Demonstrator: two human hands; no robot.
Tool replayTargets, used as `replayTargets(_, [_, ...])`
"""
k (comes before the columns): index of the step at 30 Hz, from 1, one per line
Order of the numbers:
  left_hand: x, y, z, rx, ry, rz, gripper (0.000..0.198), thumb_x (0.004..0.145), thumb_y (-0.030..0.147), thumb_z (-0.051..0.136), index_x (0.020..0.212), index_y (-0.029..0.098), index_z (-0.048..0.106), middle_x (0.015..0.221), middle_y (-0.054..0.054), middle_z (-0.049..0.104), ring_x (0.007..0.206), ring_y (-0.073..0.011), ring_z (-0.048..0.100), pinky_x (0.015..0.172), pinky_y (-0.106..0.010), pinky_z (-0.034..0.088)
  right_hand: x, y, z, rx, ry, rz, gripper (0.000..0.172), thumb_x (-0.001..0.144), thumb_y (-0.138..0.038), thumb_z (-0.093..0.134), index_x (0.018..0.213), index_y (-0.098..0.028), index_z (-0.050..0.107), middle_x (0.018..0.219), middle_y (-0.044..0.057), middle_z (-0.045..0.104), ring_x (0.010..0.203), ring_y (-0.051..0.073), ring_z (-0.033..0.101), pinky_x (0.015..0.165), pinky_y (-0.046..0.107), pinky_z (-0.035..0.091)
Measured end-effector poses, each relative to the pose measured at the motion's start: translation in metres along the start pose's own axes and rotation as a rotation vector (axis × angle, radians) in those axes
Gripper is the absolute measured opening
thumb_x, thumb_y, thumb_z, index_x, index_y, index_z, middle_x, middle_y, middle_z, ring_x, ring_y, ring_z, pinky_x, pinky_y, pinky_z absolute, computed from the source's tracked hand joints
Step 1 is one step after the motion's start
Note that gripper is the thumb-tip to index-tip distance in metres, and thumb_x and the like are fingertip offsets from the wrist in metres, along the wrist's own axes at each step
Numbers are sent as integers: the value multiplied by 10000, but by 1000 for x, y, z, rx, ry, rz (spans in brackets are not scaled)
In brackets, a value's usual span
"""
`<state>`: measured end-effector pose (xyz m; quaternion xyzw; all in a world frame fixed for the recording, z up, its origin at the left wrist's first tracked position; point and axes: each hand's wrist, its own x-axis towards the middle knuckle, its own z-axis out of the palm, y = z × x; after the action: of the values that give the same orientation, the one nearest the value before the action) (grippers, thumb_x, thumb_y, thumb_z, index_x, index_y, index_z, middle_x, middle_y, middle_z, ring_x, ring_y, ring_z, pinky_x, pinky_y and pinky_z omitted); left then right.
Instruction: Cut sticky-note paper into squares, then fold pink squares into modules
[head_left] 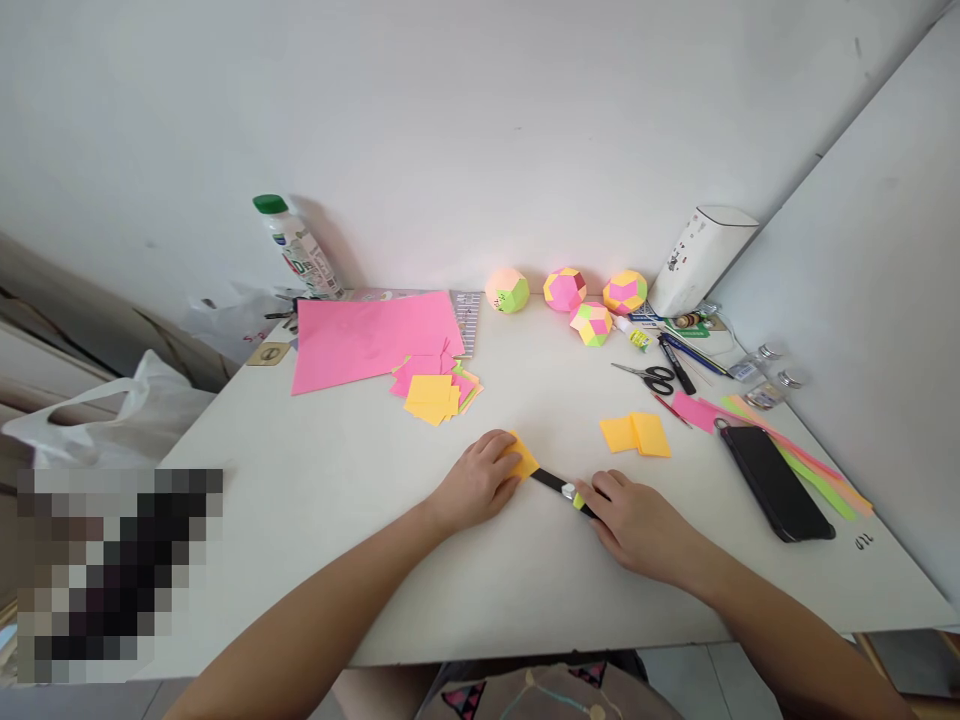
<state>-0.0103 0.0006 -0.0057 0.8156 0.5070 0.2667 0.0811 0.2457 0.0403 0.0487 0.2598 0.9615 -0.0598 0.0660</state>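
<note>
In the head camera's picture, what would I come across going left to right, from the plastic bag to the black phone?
White plastic bag, green-capped bottle, left hand, orange paper, black cutter, right hand, black phone.

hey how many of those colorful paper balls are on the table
4: left ball, middle ball and right ball in a row by the wall, and front ball nearer the camera, between the middle and right ones.
</note>
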Motion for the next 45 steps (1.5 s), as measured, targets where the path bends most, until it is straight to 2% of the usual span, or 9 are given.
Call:
replayTargets(6, [0,-1,0,3,-8,-26,123,839,176,486,942,172,553,1152,-132,506,1120,-269,476,875,-433,494,-5,0,-3,37,-49,24,423,875,-153,400,1283,-84,489,1087,165,577,944,260,559,732,396,534])
replayTargets(12, [1,-2,-1,3,-12,-15,120,833,180,490,937,179,550,1131,-129,517,1087,-263,492,855,-431,500,-7,-1,1,60,-5,13,425,865,-139,398,1272,-79,502,1061,176,586,944,271,567,717,416,540])
replayTargets(19, [2,-2,1,27,-14,-7,113,829,176,488,921,181,555,1125,-128,519,1070,-264,498,829,-424,505,-7,-2,-3,64,-36,31,414,874,-146,398,1269,-86,506,1072,173,596,959,269,571,735,410,538])
replayTargets(25, [3,-3,2,66,-23,-8,40,825,189,504,822,180,543,1121,-124,513,1049,-259,503,796,-408,513,-7,-4,-5,41,-61,43,419,878,-142,388,1279,-83,494,1069,167,594,961,262,565,735,391,533])
replayTargets(38, [5,-1,-1,81,2,4,59,826,205,497,798,175,539,1092,-126,537,977,-249,532,753,-398,525,5,-5,-2,-12,-55,61,437,862,-125,428,1290,-64,486,1065,177,581,949,269,557,713,384,531])
replayTargets(45, [4,-2,1,117,-10,-8,68,834,217,493,809,177,542,1029,-108,517,911,-226,525,715,-371,521,16,-6,-8,-22,-106,92,454,866,-131,426,1312,-57,465,1112,184,569,985,272,549,723,372,526])
